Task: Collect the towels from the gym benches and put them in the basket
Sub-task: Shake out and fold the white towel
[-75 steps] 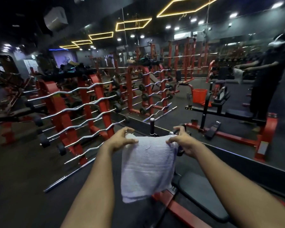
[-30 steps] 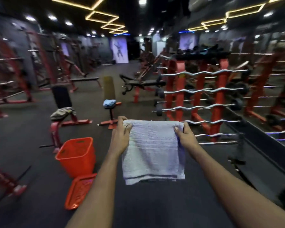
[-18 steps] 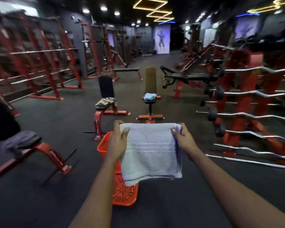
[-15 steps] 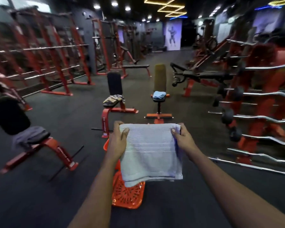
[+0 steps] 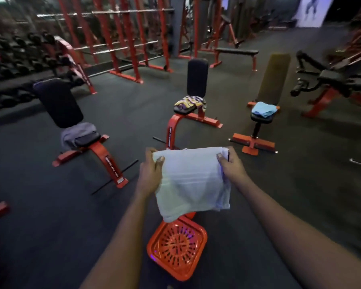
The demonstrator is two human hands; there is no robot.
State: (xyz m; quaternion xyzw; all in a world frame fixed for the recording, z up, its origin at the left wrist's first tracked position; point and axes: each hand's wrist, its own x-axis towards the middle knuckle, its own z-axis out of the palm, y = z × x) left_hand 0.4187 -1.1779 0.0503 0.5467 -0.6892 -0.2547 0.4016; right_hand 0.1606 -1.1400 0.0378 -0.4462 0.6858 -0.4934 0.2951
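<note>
The left hand (image 5: 151,172) and the right hand (image 5: 231,165) are both held out ahead, each grasping an upper corner of the white towel (image 5: 192,180). On each hand the thumb lies on the near face and the fingers curl round behind the top edge. The towel is folded and hangs in the air between the two hands, its lower edge sagging below them.

Just under that hanging edge a sliver of orange rim (image 5: 191,214) peeks out. The cloth hides the rest, so whether this is the basket itself cannot be told. Nearer than the hands and below them, an orange slotted tray (image 5: 176,247) lies flat on the dark floor (image 5: 50,226).

Just beyond the hands stands the middle desk (image 5: 197,78), with a yellow-and-purple towel (image 5: 189,102) heaped on its seat. Beyond the right hand and off to its outer side is the right desk (image 5: 274,78), which has an olive backrest and a folded blue towel (image 5: 264,108) on its seat. Well out from the left hand, the left desk (image 5: 58,103) carries a grey towel (image 5: 77,134) that drapes over the seat's edge.

Far past all three desks stand red racks (image 5: 133,38).
</note>
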